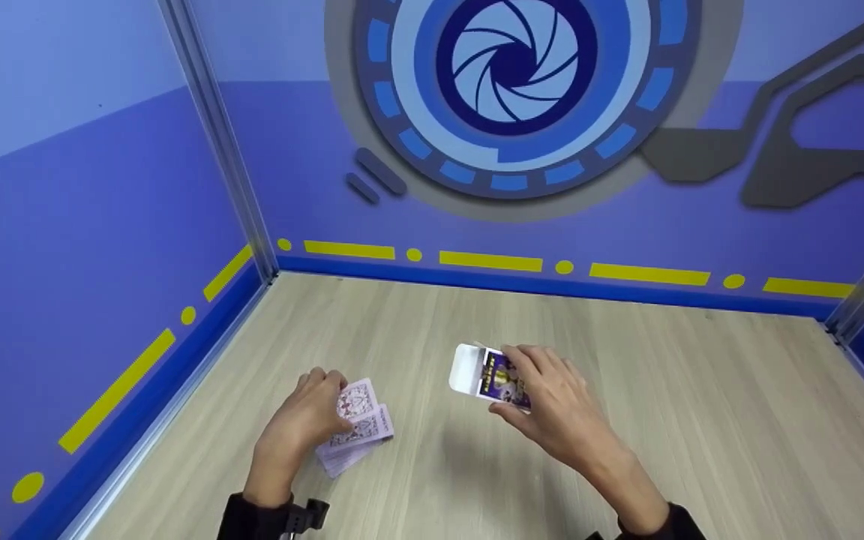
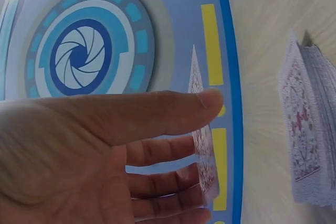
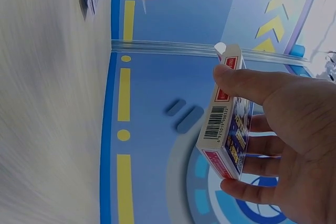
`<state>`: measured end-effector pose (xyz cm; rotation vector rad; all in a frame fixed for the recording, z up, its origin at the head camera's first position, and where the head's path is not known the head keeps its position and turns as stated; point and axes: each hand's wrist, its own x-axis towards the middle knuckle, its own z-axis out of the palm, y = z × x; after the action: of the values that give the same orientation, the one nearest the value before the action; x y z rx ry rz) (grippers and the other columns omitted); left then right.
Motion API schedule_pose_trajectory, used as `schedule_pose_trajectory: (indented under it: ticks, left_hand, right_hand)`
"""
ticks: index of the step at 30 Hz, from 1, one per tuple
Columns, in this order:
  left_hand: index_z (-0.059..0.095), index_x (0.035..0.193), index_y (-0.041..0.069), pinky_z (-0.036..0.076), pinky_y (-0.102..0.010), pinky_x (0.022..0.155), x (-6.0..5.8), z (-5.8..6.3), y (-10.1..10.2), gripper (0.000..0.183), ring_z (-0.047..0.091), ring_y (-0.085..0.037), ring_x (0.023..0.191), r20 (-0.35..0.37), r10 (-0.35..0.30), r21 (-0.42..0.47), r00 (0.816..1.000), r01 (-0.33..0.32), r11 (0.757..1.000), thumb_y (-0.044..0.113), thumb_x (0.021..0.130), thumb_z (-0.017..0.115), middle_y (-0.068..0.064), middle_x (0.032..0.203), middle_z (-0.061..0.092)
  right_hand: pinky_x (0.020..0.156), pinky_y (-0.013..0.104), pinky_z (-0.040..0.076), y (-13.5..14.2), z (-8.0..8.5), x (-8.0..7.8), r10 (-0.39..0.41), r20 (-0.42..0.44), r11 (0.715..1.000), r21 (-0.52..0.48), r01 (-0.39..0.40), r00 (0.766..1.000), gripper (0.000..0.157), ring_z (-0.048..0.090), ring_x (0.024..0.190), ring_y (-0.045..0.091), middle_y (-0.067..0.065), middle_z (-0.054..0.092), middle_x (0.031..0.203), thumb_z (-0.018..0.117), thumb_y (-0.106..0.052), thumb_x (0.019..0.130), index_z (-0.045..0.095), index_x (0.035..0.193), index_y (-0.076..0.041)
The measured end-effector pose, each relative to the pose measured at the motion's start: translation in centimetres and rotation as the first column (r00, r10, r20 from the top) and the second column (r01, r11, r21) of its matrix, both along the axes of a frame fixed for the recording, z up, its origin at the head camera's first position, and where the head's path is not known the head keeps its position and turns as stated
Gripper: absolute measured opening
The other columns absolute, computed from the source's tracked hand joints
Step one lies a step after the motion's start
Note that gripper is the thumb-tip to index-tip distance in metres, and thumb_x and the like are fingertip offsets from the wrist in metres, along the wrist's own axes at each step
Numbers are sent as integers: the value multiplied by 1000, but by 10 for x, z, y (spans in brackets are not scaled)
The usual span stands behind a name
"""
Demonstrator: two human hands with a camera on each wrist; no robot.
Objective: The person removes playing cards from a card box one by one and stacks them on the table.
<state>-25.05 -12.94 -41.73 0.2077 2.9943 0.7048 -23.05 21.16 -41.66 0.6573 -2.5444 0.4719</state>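
Observation:
My left hand [image 1: 301,412] pinches a thin playing card [image 1: 357,400] with a patterned back, held up off the table. Its thumb lies on one side of the card and the fingers on the other in the left wrist view. Below and beside it, a loosely fanned stack of playing cards [image 2: 302,124] lies on the table. In my right hand [image 1: 563,412] is a card box [image 1: 503,379], gripped between thumb and fingers above the table. Its white end flap [image 1: 466,369] stands open toward the left. A barcode shows on the box's narrow side in the right wrist view.
The wooden tabletop [image 1: 702,420] runs under both hands. Blue panels close it in, with a back wall [image 1: 297,172] and a left wall [image 1: 102,300] joined by a metal corner post [image 1: 222,142].

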Motion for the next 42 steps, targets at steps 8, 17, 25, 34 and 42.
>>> schedule_pose_trajectory:
  ticks: [8,17,25,34,42]
  left_hand:
    - [63,115,-6,50,-50,88,-2,-8,-1,53,51,-28,93,35,-14,-28,999,15,999,-1,70,89,-12,100,55]
    - [63,113,-7,50,-50,86,-6,-21,1,51,49,-29,91,92,-29,-94,995,38,995,-4,68,86,-13,96,54]
    - [63,112,-6,50,-51,85,-8,-34,6,49,48,-31,92,89,-40,-134,995,52,990,-8,67,81,-16,97,52]
    - [63,112,-8,50,-52,85,-9,-39,9,49,49,-32,93,89,-53,-138,995,65,988,-9,67,82,-17,99,53]
    - [60,113,-8,49,-53,88,-8,-43,14,49,49,-34,95,108,-59,-98,992,70,993,-4,69,83,-18,100,52]
  right_hand:
    - [98,55,49,-1,0,1,-1,13,1000,2,1,1000,77,59,119,30,9,61,131,91,-39,79,58,141,-8]
    - [100,56,47,-3,0,2,-6,47,1000,4,6,999,77,58,122,31,10,61,132,91,-38,79,57,142,-7]
    - [103,58,45,-3,1,2,-7,70,1000,7,7,997,78,57,123,32,10,61,133,91,-39,79,57,142,-8]
    - [101,57,47,-3,1,2,-4,71,1000,9,3,997,77,59,122,31,9,62,132,90,-40,80,58,142,-9]
    - [96,58,49,-3,0,2,-9,70,1000,15,8,998,76,60,120,31,8,62,131,90,-42,80,58,141,-10]
